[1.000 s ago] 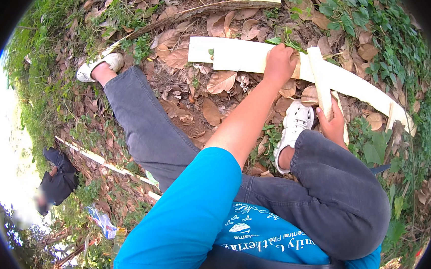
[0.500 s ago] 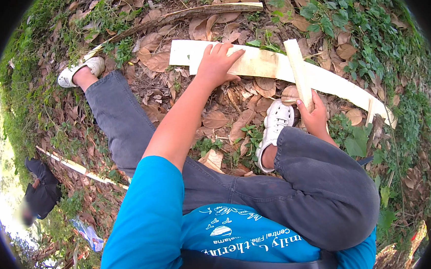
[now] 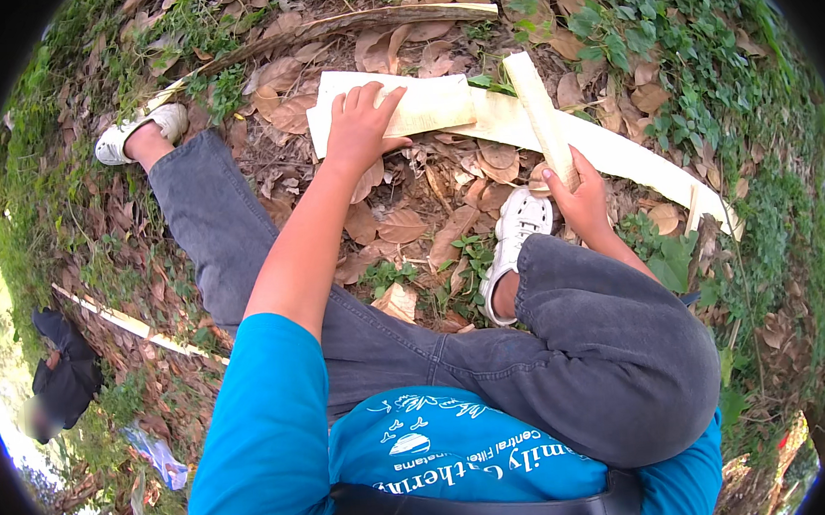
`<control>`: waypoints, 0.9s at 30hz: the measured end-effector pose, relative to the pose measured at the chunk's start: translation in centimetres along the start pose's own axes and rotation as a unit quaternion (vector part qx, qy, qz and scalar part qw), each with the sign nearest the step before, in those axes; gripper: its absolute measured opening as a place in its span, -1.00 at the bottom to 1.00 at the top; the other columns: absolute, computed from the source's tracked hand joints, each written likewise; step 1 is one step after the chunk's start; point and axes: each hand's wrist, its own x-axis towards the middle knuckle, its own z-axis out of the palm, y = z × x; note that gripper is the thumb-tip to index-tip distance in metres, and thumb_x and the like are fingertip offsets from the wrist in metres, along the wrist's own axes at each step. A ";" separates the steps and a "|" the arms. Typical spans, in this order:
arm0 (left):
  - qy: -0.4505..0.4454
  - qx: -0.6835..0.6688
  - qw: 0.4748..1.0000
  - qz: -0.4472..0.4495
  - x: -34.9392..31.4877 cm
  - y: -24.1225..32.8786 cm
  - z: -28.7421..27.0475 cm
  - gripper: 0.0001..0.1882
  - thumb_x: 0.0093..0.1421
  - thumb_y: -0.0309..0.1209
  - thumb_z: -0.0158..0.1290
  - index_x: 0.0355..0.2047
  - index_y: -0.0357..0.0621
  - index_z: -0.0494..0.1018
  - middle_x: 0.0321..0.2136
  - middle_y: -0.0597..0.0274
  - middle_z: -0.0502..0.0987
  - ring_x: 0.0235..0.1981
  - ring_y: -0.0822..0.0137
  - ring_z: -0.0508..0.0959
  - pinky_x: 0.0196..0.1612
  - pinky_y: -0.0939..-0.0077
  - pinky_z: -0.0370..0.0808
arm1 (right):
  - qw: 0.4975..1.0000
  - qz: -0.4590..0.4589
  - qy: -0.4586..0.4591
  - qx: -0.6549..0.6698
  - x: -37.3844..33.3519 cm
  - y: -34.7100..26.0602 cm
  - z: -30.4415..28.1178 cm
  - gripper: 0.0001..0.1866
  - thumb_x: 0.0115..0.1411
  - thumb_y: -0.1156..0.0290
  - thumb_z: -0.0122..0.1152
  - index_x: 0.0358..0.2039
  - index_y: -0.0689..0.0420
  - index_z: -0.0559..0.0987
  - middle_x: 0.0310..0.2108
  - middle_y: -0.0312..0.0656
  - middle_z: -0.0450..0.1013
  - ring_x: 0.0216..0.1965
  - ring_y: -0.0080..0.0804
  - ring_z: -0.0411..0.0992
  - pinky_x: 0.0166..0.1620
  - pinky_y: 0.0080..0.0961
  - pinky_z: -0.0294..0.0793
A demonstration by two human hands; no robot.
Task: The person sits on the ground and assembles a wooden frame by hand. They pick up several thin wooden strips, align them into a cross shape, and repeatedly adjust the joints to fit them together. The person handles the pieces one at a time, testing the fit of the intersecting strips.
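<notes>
A short pale wooden board (image 3: 441, 105) lies over the left part of a long, curved pale plank (image 3: 628, 155) on the leaf-covered ground. My left hand (image 3: 362, 128) is on the short board's left half, fingers across its top and thumb at its near edge. Faint marks show on that board. In my right hand (image 3: 581, 198), closed round its lower end, is a narrow pale wooden stick (image 3: 537, 103). It stands at a tilt, and its far part crosses in front of the long plank.
Beyond the boards lies a long bark-edged wood strip (image 3: 351, 23). My white clogs (image 3: 517, 237) rest on the dry leaves. A thin pale strip (image 3: 138, 326) and a plastic bag (image 3: 158, 457) are at the left, near a person in dark clothes (image 3: 68, 368). Green plants (image 3: 655, 44) grow at right.
The short board has slid left along the long plank with my left hand. My right hand still holds the stick, shifted slightly left in view.
</notes>
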 end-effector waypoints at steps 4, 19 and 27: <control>-0.001 -0.014 1.000 -0.006 -0.2 -0.3 0.1 -0.07 -0.12 0.12 0.40 0.28 0.30 0.33 0.16 0.20 0.37 0.20 0.15 0.36 0.29 -0.02 0.24 | 0.999 -0.025 0.016 -0.024 -0.1 0.6 -0.3 -0.45 0.19 0.43 0.39 0.17 0.31 0.48 -0.03 0.03 0.57 0.00 -0.22 0.55 0.10 -0.36 0.46; -0.096 0.031 0.994 -0.050 -1.1 -1.8 -0.6 -0.08 0.00 -0.07 0.41 0.36 0.33 0.23 0.35 0.17 0.24 0.41 0.02 0.18 0.40 -0.21 0.13 | 0.984 -0.036 0.014 -0.176 1.8 -15.6 -19.6 -0.40 0.32 0.26 0.32 0.27 0.27 0.41 -0.02 -0.21 0.53 -0.10 -0.56 0.49 -0.01 -0.53 0.48; 0.036 -0.126 0.989 -0.068 1.2 1.0 0.7 -0.20 0.04 -0.03 0.36 0.29 0.25 0.33 0.29 0.10 0.28 0.37 0.03 0.19 0.35 -0.19 0.11 | 0.987 0.012 0.064 0.145 -1.6 -24.3 -7.6 -0.58 0.40 0.25 0.20 0.15 0.23 0.44 -0.23 -0.28 0.48 -0.36 -0.65 0.48 -0.33 -0.64 0.52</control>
